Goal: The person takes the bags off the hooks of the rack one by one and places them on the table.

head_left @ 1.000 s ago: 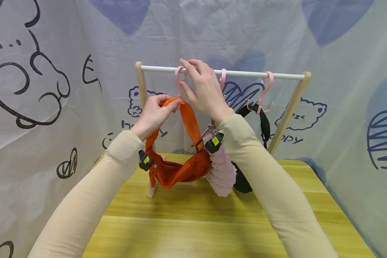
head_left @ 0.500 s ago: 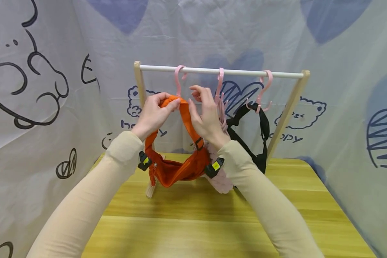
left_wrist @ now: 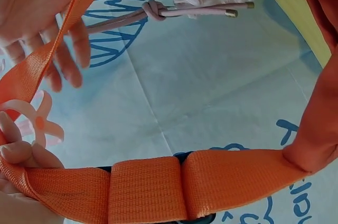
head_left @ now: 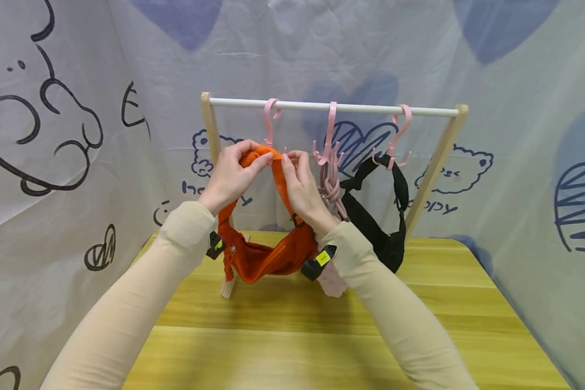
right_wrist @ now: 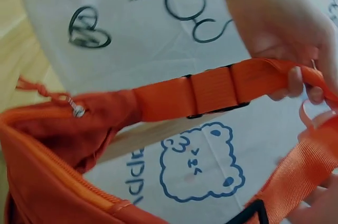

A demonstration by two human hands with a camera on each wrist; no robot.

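Observation:
An orange waist bag (head_left: pixel 273 260) hangs in a loop by its strap, its pouch lowest, at the left pink hook (head_left: pixel 269 123). My left hand (head_left: pixel 229 174) pinches the top of the strap (left_wrist: pixel 237 182) between thumb and fingers, just below the hook's stem. Close beside it, my right hand (head_left: pixel 304 187) holds the strap's other side with thumb and fingertips. Prongs of the hook show between the hands in the left wrist view; the strap partly hides them. The bag's zipper and its pull (right_wrist: pixel 78 110) face the right wrist camera.
A rack with a white rail (head_left: pixel 302 106) and wooden legs stands on the wooden table (head_left: pixel 297 352). A fluffy pink bag (head_left: pixel 332 281), partly hidden by my right arm, hangs from the middle hook (head_left: pixel 329 135). A black bag (head_left: pixel 377 233) hangs from the right hook (head_left: pixel 402 132).
My right hand has come down from the rail and left hook to the orange strap, and its fingers have closed in on it. My left hand keeps its pinch almost in place.

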